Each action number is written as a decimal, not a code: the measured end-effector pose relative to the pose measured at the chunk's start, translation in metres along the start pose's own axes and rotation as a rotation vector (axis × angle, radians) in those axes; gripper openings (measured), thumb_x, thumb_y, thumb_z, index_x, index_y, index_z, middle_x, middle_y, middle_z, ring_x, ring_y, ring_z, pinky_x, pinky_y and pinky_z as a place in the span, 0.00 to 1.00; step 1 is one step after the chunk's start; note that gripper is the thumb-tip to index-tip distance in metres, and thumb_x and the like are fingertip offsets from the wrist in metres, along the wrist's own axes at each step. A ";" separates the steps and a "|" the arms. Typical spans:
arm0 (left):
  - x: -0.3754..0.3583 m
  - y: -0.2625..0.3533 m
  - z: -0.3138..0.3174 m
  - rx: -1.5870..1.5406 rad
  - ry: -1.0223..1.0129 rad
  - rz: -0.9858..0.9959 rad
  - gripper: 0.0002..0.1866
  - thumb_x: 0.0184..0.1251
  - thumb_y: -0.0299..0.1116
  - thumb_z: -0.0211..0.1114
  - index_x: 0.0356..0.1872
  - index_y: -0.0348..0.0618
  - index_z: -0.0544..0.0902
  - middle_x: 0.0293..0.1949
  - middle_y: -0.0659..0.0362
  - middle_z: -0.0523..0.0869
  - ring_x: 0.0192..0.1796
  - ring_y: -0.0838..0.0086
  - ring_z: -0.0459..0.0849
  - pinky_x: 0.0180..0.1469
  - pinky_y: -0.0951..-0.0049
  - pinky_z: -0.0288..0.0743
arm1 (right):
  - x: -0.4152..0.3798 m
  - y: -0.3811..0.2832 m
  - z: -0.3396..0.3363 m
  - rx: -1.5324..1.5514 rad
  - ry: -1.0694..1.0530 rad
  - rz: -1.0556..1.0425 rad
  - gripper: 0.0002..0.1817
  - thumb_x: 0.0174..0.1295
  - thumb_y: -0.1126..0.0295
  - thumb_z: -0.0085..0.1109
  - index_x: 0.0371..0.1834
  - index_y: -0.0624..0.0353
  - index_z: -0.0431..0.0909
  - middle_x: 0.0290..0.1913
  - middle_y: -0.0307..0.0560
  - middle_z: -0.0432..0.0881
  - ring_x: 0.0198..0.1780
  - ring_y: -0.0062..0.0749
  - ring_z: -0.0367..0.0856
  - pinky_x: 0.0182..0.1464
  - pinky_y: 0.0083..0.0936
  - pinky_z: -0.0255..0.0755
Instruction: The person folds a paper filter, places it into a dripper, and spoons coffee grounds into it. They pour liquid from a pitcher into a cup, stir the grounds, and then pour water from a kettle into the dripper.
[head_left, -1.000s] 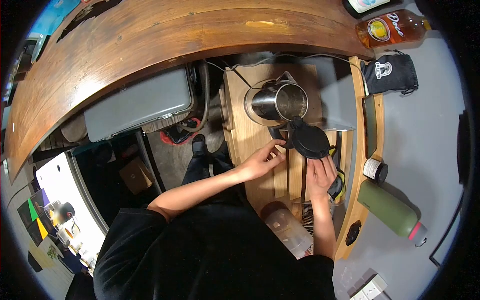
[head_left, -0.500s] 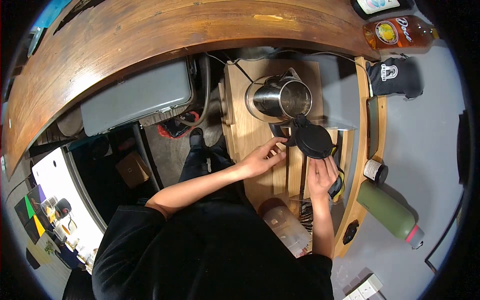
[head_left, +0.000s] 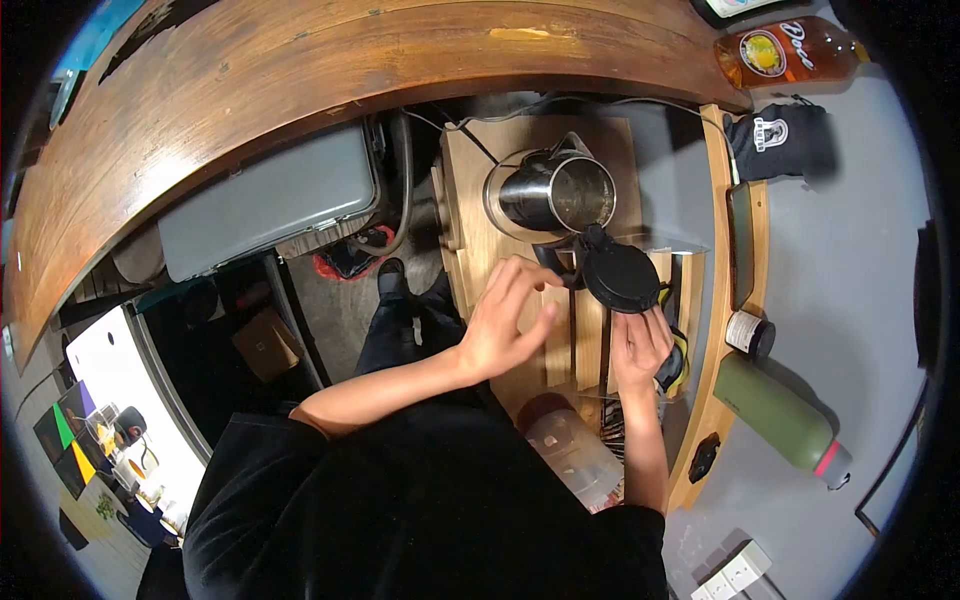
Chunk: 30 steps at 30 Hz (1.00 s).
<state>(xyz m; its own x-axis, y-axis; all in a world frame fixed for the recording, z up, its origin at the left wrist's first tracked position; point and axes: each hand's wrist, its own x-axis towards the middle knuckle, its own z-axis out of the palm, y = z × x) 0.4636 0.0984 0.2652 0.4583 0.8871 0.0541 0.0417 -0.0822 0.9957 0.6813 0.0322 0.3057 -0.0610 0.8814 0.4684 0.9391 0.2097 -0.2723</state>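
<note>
A steel electric kettle stands on its round base on the wooden surface, its mouth facing up. The black kettle lid is swung back over the handle side. My right hand has its fingers together at the lid's outer edge, and the lid hides some fingertips. To the left of it, my left hand is open, thumb and fingers apart. Its fingertips are close to the black kettle handle.
A clear plastic container stands below the kettle, near my body. On the right ledge are a green bottle, a small dark jar and a phone. The curved wooden counter runs across the top, with a grey case under it.
My left hand has drawn back a little from the kettle handle, turned, and spread its thumb and fingers wider. My right hand stays at the lid.
</note>
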 end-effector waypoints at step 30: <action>0.005 0.006 -0.023 0.068 -0.010 0.096 0.12 0.67 0.26 0.65 0.51 0.40 0.81 0.51 0.50 0.73 0.57 0.57 0.75 0.62 0.62 0.70 | 0.035 0.008 0.016 0.033 0.083 0.031 0.15 0.53 0.77 0.76 0.44 0.55 0.85 0.66 0.59 0.67 0.61 0.52 0.75 0.55 0.39 0.76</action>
<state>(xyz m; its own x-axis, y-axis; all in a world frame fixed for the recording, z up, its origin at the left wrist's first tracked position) 0.4461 0.1129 0.2735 0.4718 0.8692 0.1477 0.0573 -0.1974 0.9787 0.6809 0.0717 0.3066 -0.0023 0.8497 0.5273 0.9284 0.1978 -0.3146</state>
